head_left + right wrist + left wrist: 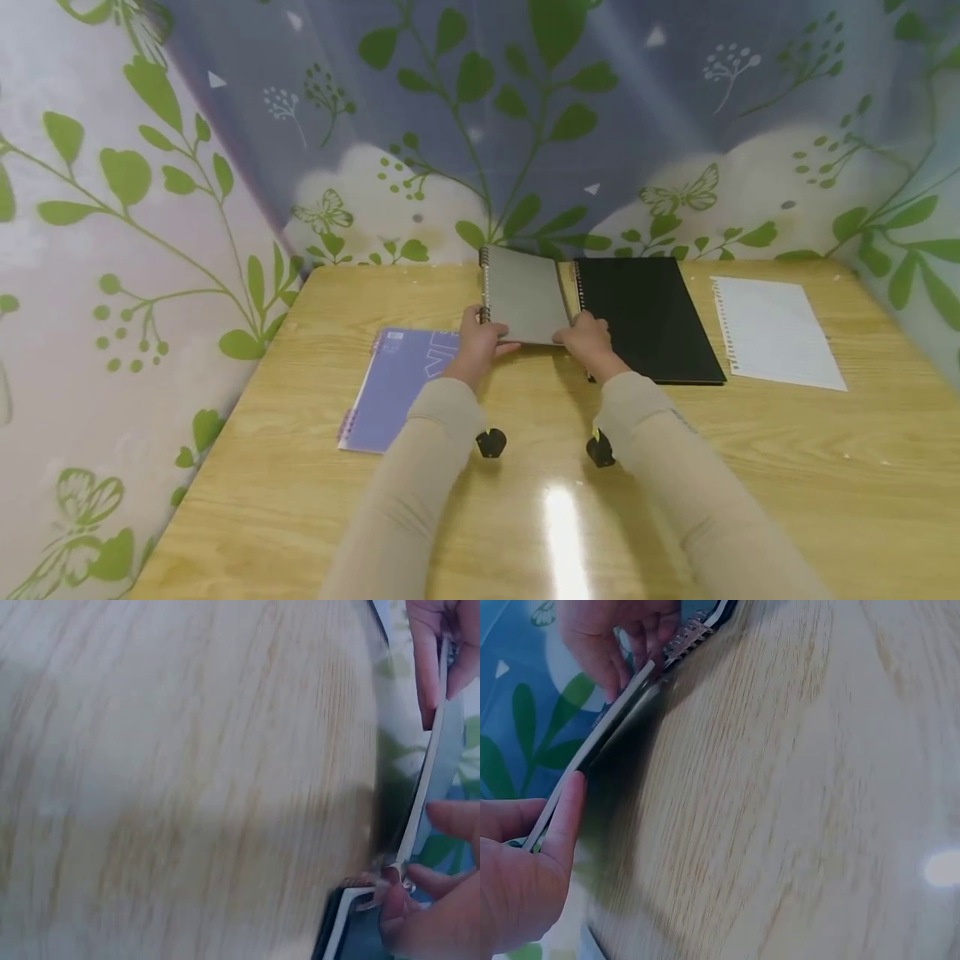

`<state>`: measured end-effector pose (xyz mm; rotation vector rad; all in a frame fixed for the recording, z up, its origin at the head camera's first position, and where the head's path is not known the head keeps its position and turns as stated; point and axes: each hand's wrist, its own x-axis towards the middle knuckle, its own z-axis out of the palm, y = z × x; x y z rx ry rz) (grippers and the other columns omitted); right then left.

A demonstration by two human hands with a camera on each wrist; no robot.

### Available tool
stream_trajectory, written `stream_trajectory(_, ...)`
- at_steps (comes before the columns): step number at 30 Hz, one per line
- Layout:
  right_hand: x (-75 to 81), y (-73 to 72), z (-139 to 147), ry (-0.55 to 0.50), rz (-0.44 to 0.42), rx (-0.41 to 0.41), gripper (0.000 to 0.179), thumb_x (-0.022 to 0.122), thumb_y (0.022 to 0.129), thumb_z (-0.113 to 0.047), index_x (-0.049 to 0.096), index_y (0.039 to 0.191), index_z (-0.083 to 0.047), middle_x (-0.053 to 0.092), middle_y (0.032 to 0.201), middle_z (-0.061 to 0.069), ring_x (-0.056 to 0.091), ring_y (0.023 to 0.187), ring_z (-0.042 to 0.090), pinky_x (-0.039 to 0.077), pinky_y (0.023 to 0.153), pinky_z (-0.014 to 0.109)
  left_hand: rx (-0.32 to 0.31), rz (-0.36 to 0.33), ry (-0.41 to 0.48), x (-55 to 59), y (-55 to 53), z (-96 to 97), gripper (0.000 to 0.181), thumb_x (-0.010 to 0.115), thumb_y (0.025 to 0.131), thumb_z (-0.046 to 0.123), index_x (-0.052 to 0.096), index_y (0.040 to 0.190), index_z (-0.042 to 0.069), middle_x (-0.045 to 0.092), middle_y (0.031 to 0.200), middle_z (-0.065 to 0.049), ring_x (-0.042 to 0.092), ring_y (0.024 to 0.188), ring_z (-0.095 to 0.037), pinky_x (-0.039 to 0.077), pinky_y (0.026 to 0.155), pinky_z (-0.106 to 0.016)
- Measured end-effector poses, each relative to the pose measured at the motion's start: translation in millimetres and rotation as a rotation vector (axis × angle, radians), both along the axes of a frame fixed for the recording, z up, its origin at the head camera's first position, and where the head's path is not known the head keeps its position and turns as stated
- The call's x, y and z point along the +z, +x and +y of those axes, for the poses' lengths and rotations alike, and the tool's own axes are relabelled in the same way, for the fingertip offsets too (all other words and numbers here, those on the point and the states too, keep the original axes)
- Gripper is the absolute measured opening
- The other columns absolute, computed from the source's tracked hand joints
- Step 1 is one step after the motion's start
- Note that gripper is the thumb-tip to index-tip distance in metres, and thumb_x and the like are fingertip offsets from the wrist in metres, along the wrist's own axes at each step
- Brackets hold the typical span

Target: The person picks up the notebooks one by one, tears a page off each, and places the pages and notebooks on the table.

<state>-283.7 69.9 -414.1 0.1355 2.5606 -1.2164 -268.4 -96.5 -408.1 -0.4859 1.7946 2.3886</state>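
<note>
Both hands hold a grey spiral notebook by its near edge, lifted at an angle over the table. At its left corner my left hand pinches it, thumb on top and fingers beneath, as the left wrist view shows with the notebook's thin edge. My right hand pinches the right corner, right at the coil of a black spiral notebook. In the right wrist view the right hand has fingers on both faces of the board. A purple notebook lies left of the left hand.
A white sheet of torn-edge paper lies to the right of the black notebook. The wooden table meets a leaf-patterned wall covering at the back and left. Black devices hang at both wrists.
</note>
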Motion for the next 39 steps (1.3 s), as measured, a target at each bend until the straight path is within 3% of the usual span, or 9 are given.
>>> stream_trajectory(3, 3.9, -1.2, -1.8, -0.045, 0.0, 0.009, 0.07, 0.05, 0.088, -0.025, 0.019, 0.142, 0.006, 0.027, 0.144, 0.027, 0.032, 0.13, 0.04, 0.036, 0.103, 0.049, 0.01, 0.013, 0.019, 4.9, 1.2, -3.0, 0.064, 0.045, 0.086, -0.013, 0.021, 0.141, 0.006, 0.032, 0.139, -0.025, 0.05, 0.115, -0.042, 0.049, 0.089, -0.048)
stream_trajectory(7, 9.2, -3.2, 0.4, -0.095, -0.039, -0.014, 0.076, 0.047, 0.09, -0.028, 0.006, 0.147, 0.0, 0.016, 0.151, 0.022, 0.023, 0.136, 0.039, 0.032, 0.105, 0.051, 0.033, 0.039, 0.021, -1.0, -1.2, -6.8, 0.06, 0.046, 0.083, -0.015, 0.027, 0.137, 0.005, 0.038, 0.133, -0.024, 0.055, 0.106, -0.04, 0.052, 0.084, -0.046)
stream_trajectory(11, 11.4, -2.9, 8.8, -0.146, -0.036, -0.017, 0.07, 0.045, 0.093, -0.029, 0.009, 0.147, -0.002, 0.016, 0.152, 0.019, 0.02, 0.138, 0.037, 0.029, 0.108, 0.051, 0.019, 0.057, 0.029, -6.9, 1.6, -9.8, 0.056, 0.047, 0.083, -0.015, 0.029, 0.133, 0.005, 0.044, 0.125, -0.02, 0.059, 0.094, -0.032, 0.056, 0.076, -0.04)
stream_trajectory(19, 13.5, 7.4, 14.4, -0.358, -0.031, -0.002, 0.066, 0.048, 0.093, -0.019, 0.014, 0.147, -0.004, 0.017, 0.153, 0.018, 0.021, 0.139, 0.033, 0.023, 0.112, 0.047, -0.008, 0.036, 0.025, -6.6, 21.3, -18.6, 0.057, 0.048, 0.082, -0.016, 0.03, 0.132, 0.006, 0.047, 0.12, -0.018, 0.06, 0.085, -0.025, 0.057, 0.069, -0.034)
stream_trajectory(22, 15.0, 15.7, 14.2, -0.345, 0.015, 0.002, 0.066, 0.052, 0.092, -0.021, 0.018, 0.147, -0.005, 0.028, 0.148, 0.019, 0.033, 0.134, 0.031, 0.032, 0.108, 0.044, -0.037, 0.039, 0.002, -5.0, 29.4, -21.0, 0.056, 0.048, 0.083, -0.015, 0.028, 0.131, 0.006, 0.047, 0.12, -0.019, 0.061, 0.087, -0.026, 0.057, 0.07, -0.034)
stream_trajectory(25, 13.6, 27.4, 16.1, -0.305, 0.064, 0.017, 0.066, 0.055, 0.091, -0.021, 0.022, 0.146, -0.005, 0.044, 0.13, 0.018, 0.048, 0.113, 0.026, 0.043, 0.094, 0.038, -0.077, 0.038, -0.094, -5.2, 41.2, -23.9, 0.054, 0.051, 0.083, -0.013, 0.029, 0.129, 0.005, 0.05, 0.117, -0.019, 0.061, 0.088, -0.025, 0.056, 0.073, -0.033)
stream_trajectory(28, 7.8, 41.5, 19.4, -0.22, 0.113, 0.049, 0.064, 0.057, 0.089, -0.018, 0.026, 0.144, -0.003, 0.048, 0.102, 0.011, 0.046, 0.085, 0.018, 0.043, 0.072, 0.029, -0.124, 0.047, -0.295, -9.0, 55.2, -27.7, 0.051, 0.059, 0.081, -0.007, 0.035, 0.125, 0.001, 0.053, 0.111, -0.019, 0.059, 0.087, -0.022, 0.054, 0.077, -0.031)
stream_trajectory(34, -1.4, 72.5, 24.7, -0.07, 0.177, 0.152, 0.062, 0.057, 0.089, -0.015, 0.029, 0.14, 0.005, 0.043, 0.088, 0.005, 0.042, 0.073, 0.016, 0.038, 0.06, 0.025, -0.291, 0.046, -0.789, -12.0, 83.0, -38.5, 0.048, 0.072, 0.077, 0.015, 0.045, 0.113, 0.0, 0.059, 0.099, -0.015, 0.057, 0.083, -0.022, 0.049, 0.071, -0.031)
stream_trajectory(39, -9.3, 91.8, 26.7, 0.015, 0.191, 0.242, 0.063, 0.059, 0.088, -0.016, 0.029, 0.138, 0.01, 0.055, 0.091, 0.011, 0.05, 0.072, 0.017, 0.042, 0.058, 0.026, -0.398, 0.068, -1.008, -10.0, 96.9, -43.8, 0.049, 0.073, 0.077, 0.024, 0.048, 0.111, -0.001, 0.06, 0.091, -0.011, 0.055, 0.074, -0.019, 0.047, 0.063, -0.028)
